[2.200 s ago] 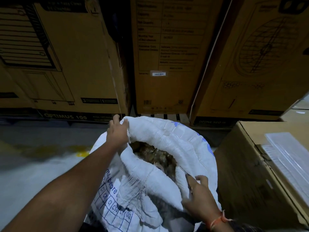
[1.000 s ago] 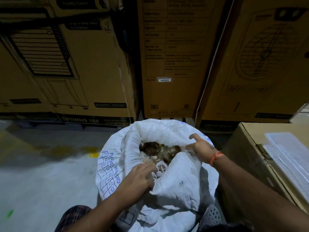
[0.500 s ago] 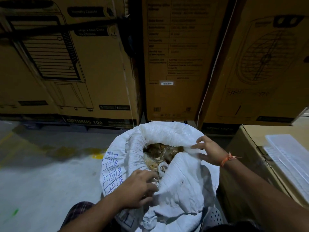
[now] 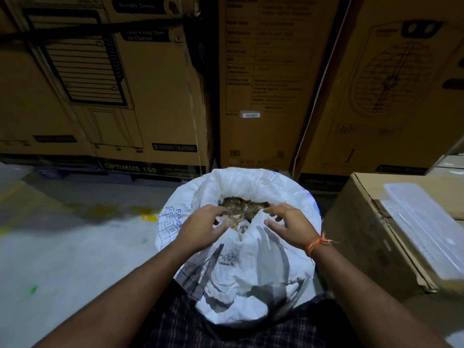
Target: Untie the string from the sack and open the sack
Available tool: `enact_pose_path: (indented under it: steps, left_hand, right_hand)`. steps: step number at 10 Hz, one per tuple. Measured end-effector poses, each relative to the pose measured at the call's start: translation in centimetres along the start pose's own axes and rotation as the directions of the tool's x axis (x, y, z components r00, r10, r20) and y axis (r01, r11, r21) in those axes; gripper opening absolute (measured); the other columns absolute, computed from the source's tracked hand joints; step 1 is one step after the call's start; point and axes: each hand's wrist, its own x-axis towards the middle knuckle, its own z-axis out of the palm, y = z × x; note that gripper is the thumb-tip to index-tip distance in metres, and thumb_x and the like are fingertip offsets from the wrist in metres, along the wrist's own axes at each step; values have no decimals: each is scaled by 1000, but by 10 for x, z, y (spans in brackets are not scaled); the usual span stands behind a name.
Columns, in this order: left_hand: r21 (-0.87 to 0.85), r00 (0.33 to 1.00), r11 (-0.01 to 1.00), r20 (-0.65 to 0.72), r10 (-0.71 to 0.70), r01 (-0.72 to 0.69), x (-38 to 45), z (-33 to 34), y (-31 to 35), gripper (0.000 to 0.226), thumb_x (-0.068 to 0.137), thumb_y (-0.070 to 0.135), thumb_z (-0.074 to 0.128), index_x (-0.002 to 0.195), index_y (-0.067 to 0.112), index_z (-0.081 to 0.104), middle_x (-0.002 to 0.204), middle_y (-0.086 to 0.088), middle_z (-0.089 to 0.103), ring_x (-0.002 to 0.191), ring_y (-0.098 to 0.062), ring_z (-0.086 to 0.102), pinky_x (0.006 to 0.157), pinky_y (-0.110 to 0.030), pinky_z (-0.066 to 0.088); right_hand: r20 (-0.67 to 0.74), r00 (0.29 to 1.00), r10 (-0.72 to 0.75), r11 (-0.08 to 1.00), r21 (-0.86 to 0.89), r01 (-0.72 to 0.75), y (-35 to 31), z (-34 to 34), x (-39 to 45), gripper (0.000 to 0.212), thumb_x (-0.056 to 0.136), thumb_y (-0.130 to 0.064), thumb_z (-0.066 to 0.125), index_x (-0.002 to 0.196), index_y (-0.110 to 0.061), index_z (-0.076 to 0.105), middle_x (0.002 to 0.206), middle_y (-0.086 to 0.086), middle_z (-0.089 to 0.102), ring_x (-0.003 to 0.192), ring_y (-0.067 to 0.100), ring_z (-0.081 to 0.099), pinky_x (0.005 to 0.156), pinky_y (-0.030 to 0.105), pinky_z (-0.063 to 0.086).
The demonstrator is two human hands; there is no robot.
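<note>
Both hands were brought together at the near lip of the sack since the earlier frames; the right hand, previously out at the 3 o'clock rim, was moved in toward 6 o'clock, beside the left hand. Camera aim was also shifted a little.

Sack was stood upright on the floor, against the person's legs, presumably so it was braced while the mouth was worked. Mouth was already spread wide: far rim rolled outward at 12 o'clock, brownish contents exposed in the middle. No string was seen around the neck, and none could be made out elsewhere; untying was judged done.

Near lip at 6 o'clock was bunched into a fold, which probably explains why both hands were set there: that section was the last one left to be pulled down.

Left fingers were curled at the fold's edge, apparently pinching fabric, though the contact was blurred. Right fingers were spread and half-curled just over the fabric, apparently released; a firm grip could not be confirmed.

An orange thread was worn on the right wrist, not part of the task.

A carton was placed close at 3 o'clock of the sack, larger boxes stacked behind at 12 o'clock, so room for folding the rim outward was limited on those sides.

Task was judged nearly finished.
</note>
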Motion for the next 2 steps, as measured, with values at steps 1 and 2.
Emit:
enact_pose_path:
  steps: [1, 2]
  left_hand:
    - [-111, 998, 994, -58, -33, 27, 12, 13, 4, 35, 96, 46, 61, 124, 27, 70, 118, 8, 72, 91, -2, 69, 86, -31, 57]
    - [-211, 993, 977, -101, -58, 36, 48, 21, 1, 27, 98, 42, 61, 118, 27, 73, 109, 10, 74, 92, -2, 69, 85, -29, 58]
  right_hand:
    - [-19, 1000, 5, 998, 62, -4, 2, 15, 4, 31, 94, -45, 60, 112, -24, 73, 110, -7, 68, 84, 5, 65, 83, 31, 56]
    - [-56, 998, -2, 992, 124, 9, 6, 22, 28, 26, 95, -44, 58, 100, -28, 77, 102, -14, 71, 84, 4, 64, 82, 27, 53]
